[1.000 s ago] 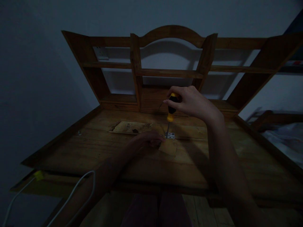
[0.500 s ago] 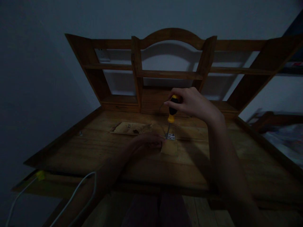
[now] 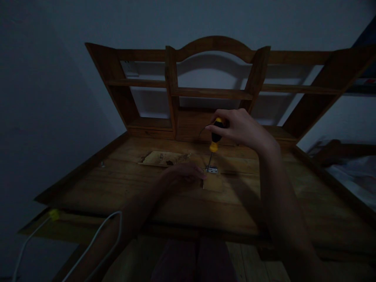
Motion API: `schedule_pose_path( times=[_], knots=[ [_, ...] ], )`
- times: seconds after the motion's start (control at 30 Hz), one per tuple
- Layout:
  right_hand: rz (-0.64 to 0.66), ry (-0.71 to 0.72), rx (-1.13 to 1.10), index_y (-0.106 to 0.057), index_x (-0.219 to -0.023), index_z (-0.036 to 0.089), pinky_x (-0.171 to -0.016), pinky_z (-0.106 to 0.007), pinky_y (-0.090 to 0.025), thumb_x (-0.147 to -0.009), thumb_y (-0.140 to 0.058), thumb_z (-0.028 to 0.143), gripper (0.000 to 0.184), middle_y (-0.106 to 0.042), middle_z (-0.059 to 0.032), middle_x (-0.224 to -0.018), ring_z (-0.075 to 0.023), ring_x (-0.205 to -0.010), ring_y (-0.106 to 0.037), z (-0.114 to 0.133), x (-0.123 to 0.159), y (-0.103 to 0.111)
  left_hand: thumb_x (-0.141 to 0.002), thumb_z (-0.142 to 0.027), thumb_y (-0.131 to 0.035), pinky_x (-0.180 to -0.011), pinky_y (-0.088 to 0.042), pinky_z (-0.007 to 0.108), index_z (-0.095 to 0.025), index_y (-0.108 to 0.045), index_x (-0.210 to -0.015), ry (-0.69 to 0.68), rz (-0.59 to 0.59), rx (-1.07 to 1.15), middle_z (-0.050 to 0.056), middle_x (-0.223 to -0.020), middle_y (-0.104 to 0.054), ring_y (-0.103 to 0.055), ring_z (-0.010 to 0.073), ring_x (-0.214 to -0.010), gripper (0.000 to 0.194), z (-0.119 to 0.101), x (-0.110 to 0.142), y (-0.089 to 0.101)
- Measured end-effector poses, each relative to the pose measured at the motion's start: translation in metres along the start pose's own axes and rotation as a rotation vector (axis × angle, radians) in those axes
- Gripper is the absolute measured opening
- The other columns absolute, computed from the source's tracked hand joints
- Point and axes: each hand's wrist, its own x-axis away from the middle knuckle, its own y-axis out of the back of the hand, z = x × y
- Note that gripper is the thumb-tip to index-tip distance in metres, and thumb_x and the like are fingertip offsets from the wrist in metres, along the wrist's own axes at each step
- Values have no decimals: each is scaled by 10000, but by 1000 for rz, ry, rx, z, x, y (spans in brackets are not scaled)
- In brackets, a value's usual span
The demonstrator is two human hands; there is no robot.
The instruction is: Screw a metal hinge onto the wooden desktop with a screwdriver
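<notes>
Screwdriver (image 3: 216,135) gripped in right hand (image 3: 236,127), tip at hinge (image 3: 212,170) | left hand (image 3: 186,171) at wood piece (image 3: 213,183), hold unclear | slanted shaft (image 3: 210,159) could slip and jab that hand

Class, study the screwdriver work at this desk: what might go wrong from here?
The screwdriver looks tilted, so its tip might slip off the hinge. The left hand is close by; a slip could jab it. The small tan piece beside the hinge may shift if loose.
</notes>
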Motion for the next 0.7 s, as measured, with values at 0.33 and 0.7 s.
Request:
schedule_pose_path(
  times=[0.33,0.7],
  knots=[
    [16,-7,-34,-765,-1025,214,-807,-359,-474,-993,-658,398,216,-788,-56,-953,-253,-870,-700,5,1,3,-635,-632,-946,-466,-151,240,-206,-501,-643,-2,-52,-27,-71,-570,-373,-290,70,-475,615,5,-3,-2],
    [43,53,-65,-737,-1217,224,-919,-373,-503,-1020,-604,361,274,-804,-73,-1155,-275,-1011,-735,5,1,-4,-574,-652,-959,-491,-181,226,-197,-496,-647,43,-56,-54,-78,-572,-380,-306,67,-502,653,-4,1,-6]
  ],
)
